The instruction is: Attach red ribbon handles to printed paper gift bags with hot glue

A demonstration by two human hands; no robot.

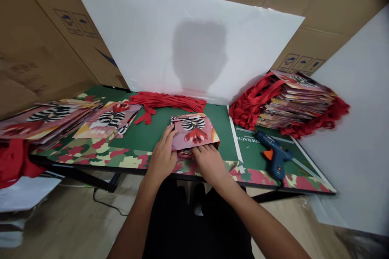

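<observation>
A printed paper bag [197, 131] with red tulips and black-and-white stripes lies flat on the green table mat, its mouth towards me. My left hand [164, 153] grips its left edge, the fingers on top and the thumb near the mouth. The fingers of my right hand [211, 164] reach into the mouth, under the upper panel; their tips and thumb are hidden. Behind the bag lies a bundle of red ribbons [170, 101]. To its left rest more flat printed bags [112, 119].
A tall stack of printed bags [291, 101] with red ribbon handles stands at the right. A blue glue gun [275, 156] lies before it. Another pile of bags [45, 119] is at the far left. A white board [146, 36] leans on cardboard behind the camouflage-patterned table [100, 156].
</observation>
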